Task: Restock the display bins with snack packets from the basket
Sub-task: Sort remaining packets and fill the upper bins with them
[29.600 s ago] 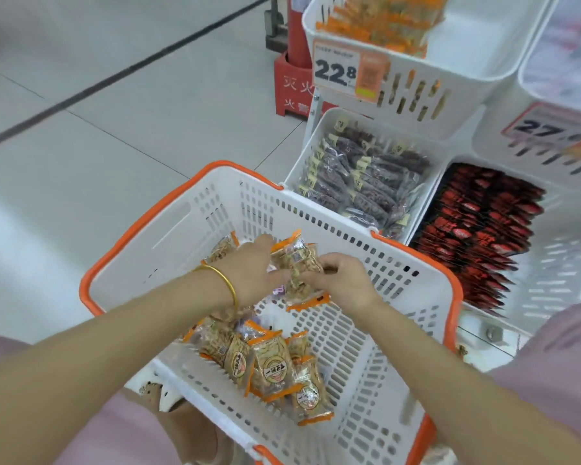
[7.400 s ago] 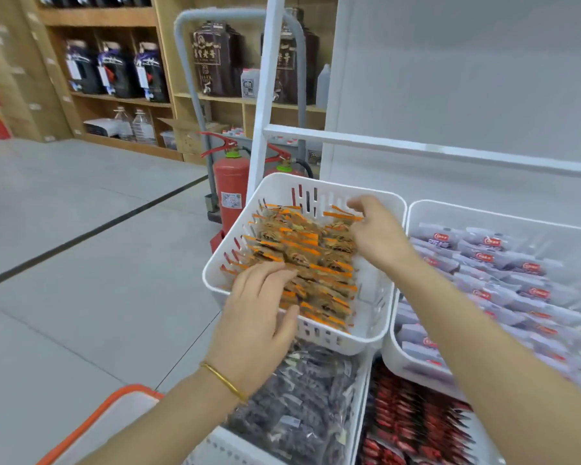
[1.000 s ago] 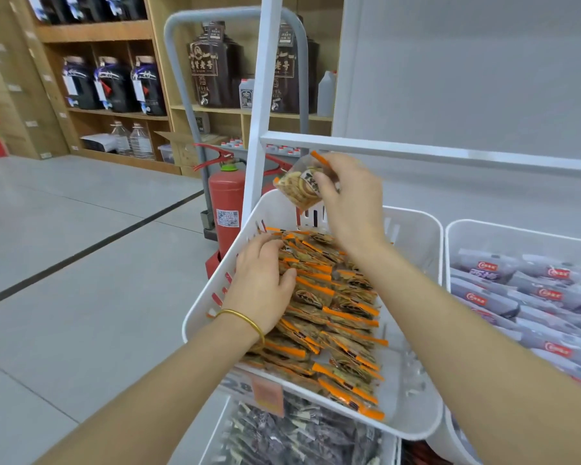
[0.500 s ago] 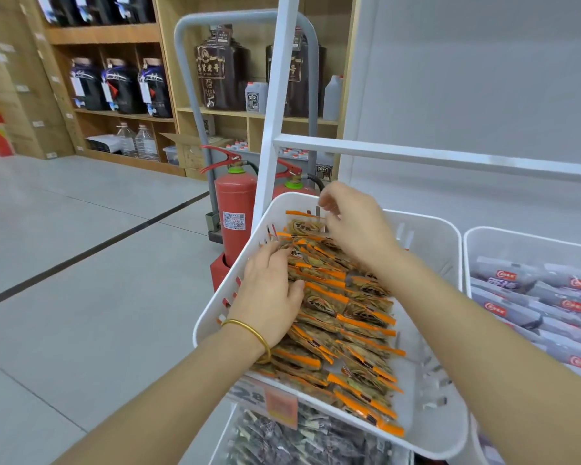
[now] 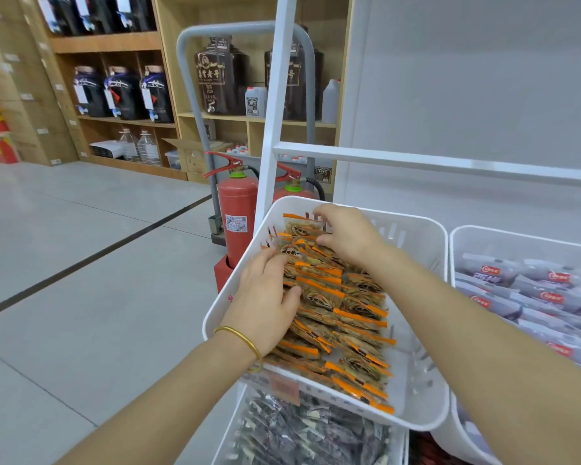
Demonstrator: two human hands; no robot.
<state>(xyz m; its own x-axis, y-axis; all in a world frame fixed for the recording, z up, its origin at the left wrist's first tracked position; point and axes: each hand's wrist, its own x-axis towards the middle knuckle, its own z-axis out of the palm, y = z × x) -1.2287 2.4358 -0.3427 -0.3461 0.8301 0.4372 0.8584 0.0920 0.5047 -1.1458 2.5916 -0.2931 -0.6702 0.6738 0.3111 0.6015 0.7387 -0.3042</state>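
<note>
Left hand (image 5: 265,297), fingers flat, braces orange-edged clear snack packets (image 5: 332,307) in the white slotted plastic bin (image 5: 423,236) while right hand (image 5: 346,236) pinches the rearmost

Looks down on a white display bin (image 5: 416,313) packed with overlapping rows of orange-edged snack packets (image 5: 329,297). Shows the left hand (image 5: 265,297), a gold bangle (image 5: 245,340) at its wrist, lying flat on the left rows with fingers extended. Shows the right hand (image 5: 346,233) at the far end, fingers curled over the top edge of the rearmost packet (image 5: 297,226), which stands nearly upright. Takes in a neighbouring bin (image 5: 457,236) of grey packets (image 5: 517,290) to the right, dark packets (image 5: 299,434) in a bin underneath, and a red fire extinguisher (image 5: 237,213) beside the white post (image 5: 275,129).
</note>
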